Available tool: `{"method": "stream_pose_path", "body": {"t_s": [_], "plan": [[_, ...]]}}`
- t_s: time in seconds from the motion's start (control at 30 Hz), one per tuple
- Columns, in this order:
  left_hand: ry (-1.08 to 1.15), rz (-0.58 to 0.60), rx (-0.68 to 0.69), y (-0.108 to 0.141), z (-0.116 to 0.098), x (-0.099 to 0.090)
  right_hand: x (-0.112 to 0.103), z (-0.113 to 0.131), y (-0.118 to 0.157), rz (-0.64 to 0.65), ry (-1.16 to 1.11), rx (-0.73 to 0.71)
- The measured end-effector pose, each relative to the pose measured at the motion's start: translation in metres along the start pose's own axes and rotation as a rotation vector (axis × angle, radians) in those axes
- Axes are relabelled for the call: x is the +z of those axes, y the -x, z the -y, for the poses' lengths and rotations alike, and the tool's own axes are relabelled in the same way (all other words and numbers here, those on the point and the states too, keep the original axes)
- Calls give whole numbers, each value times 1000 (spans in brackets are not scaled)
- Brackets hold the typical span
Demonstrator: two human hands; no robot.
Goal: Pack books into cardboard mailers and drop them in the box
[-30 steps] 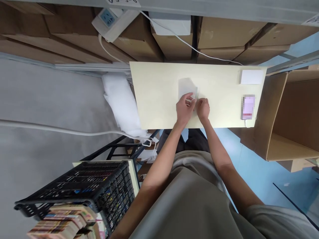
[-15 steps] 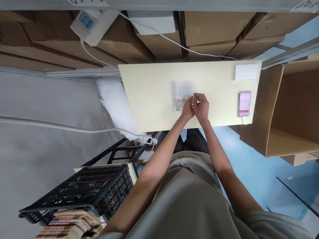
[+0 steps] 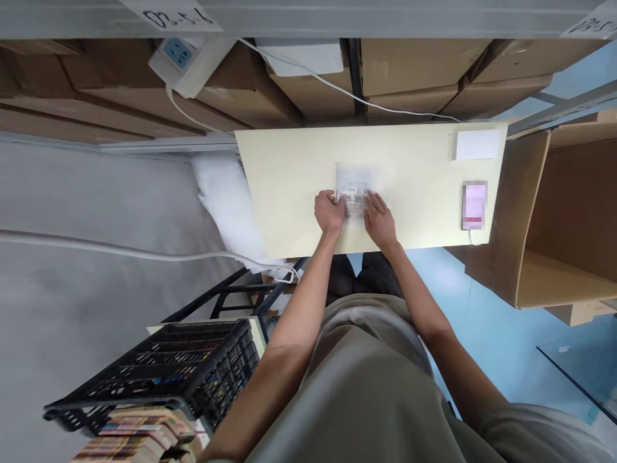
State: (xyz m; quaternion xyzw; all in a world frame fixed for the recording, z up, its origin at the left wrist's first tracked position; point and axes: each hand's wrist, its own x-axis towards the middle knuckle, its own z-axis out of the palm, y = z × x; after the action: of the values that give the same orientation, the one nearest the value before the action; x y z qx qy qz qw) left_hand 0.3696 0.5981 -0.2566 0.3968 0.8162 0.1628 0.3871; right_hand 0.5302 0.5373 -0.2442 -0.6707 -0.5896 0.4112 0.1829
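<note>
A thin, pale book point(image 3: 354, 183) with a picture on its lower cover lies flat on the cream table point(image 3: 289, 186). A faint, clear film seems to extend past its right side, but blur hides the details. At the book's left edge is my left hand point(image 3: 330, 211), with its fingers curled and its thumb over the cover, gripping that edge. My right hand point(image 3: 380, 220) rests along the lower right side, its fingers stretched out over the cover's edge and holding nothing.
On the table's right side are a white box point(image 3: 477, 145) and a phone point(image 3: 475, 204) with a cable. An open carton point(image 3: 535, 218) stands to the right. Cardboard boxes point(image 3: 424, 64) and a power strip point(image 3: 190, 64) line the back. A black crate point(image 3: 193, 366) sits lower left, near stacked books point(image 3: 139, 434).
My hands were together at the book's lower right corner, pinching near something small and white. They have parted: the left moved to the book's left edge, while the right opened onto its right side.
</note>
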Motion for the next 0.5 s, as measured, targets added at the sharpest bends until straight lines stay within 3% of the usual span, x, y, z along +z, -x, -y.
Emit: {"method": "stream_pose_path", "body": {"t_s": [0.3, 0.4, 0.5], "plan": [[42, 53, -76, -5, -16, 6, 12, 4, -4, -49, 88, 40], [138, 95, -116, -4, -22, 7, 12, 1, -5, -66, 100, 58], [326, 213, -153, 0, -25, 6, 8, -2, -3, -82, 68, 49]]}}
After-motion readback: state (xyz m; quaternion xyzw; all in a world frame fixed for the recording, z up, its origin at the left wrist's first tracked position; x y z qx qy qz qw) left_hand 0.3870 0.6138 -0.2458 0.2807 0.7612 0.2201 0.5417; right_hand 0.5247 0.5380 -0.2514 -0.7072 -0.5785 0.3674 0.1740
